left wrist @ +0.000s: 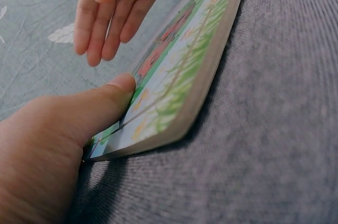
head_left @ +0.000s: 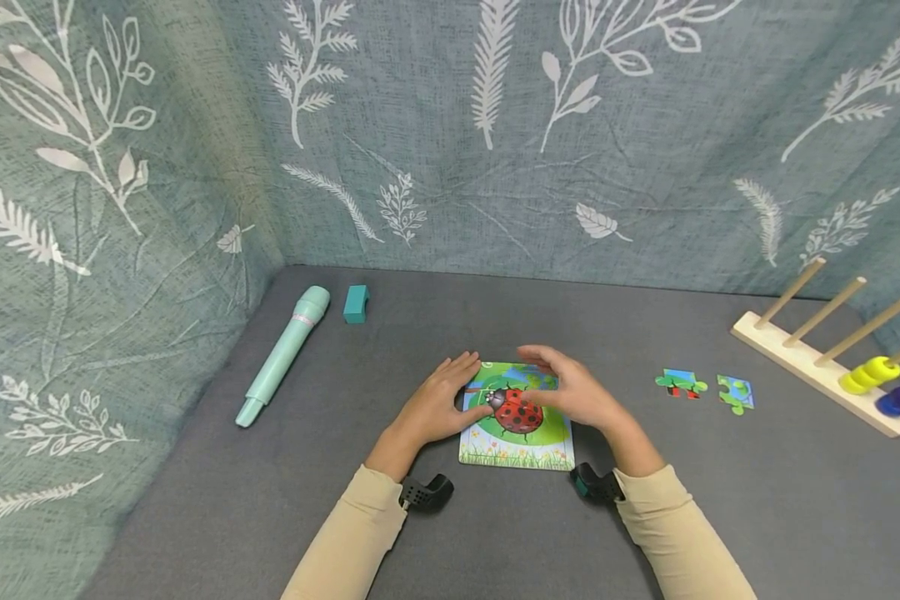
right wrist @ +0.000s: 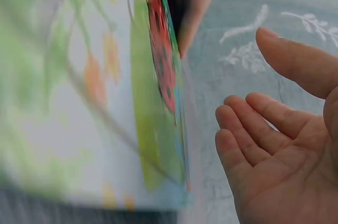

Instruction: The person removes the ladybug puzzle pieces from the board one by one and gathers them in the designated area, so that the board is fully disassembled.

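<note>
A square ladybug puzzle [head_left: 521, 454] lies on the grey table surface, its picture of a red ladybug in grass facing up. My left hand [head_left: 439, 404] holds it at the left side: the thumb [left wrist: 108, 102] lies on the picture, and the other fingers stretch along the left edge toward the far corner. Over the right part of the puzzle hovers my right hand [head_left: 579, 393], fingers loosely bent, thumb apart from them. The right wrist view shows its palm [right wrist: 285, 166] with nothing in it, apart from the puzzle.
Two loose jigsaw pieces, one green and red [head_left: 681, 383] and one blue and green [head_left: 736, 393], lie to the right. Beyond them stands a wooden peg rack [head_left: 810, 367] with yellow and blue rings. A mint toy microphone [head_left: 283, 357] and a teal block [head_left: 356, 304] lie at left.
</note>
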`<state>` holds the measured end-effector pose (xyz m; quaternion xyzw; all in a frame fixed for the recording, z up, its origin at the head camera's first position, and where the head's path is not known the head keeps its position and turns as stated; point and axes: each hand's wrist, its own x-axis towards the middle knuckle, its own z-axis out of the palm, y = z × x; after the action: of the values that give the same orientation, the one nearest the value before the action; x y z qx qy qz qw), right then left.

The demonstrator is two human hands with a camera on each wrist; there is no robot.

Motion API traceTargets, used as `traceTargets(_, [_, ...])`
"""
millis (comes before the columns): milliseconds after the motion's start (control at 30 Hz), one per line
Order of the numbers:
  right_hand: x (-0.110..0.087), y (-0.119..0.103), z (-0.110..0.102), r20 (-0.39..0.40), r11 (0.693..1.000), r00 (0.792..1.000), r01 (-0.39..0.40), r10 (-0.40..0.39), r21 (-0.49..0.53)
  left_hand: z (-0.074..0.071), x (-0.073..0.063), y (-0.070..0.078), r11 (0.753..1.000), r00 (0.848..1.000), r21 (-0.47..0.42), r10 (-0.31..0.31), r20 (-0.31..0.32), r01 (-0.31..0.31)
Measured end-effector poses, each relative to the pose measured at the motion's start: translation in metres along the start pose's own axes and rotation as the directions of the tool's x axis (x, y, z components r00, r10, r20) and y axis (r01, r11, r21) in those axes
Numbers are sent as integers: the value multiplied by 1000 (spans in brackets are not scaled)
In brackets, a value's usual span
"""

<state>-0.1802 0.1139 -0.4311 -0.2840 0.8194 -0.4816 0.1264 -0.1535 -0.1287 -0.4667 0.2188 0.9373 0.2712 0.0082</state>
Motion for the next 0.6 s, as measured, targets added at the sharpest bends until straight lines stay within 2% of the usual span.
traceTargets(267, [7, -3, 13, 32, 1000, 999, 3, -3, -7, 1, 0, 0, 1000, 1000, 9, 16, -14, -16])
traceTargets(600, [8, -3, 24, 98, 995, 994, -61, 53, 78, 1, -1, 0, 1000, 1000, -1, 15, -10, -15])
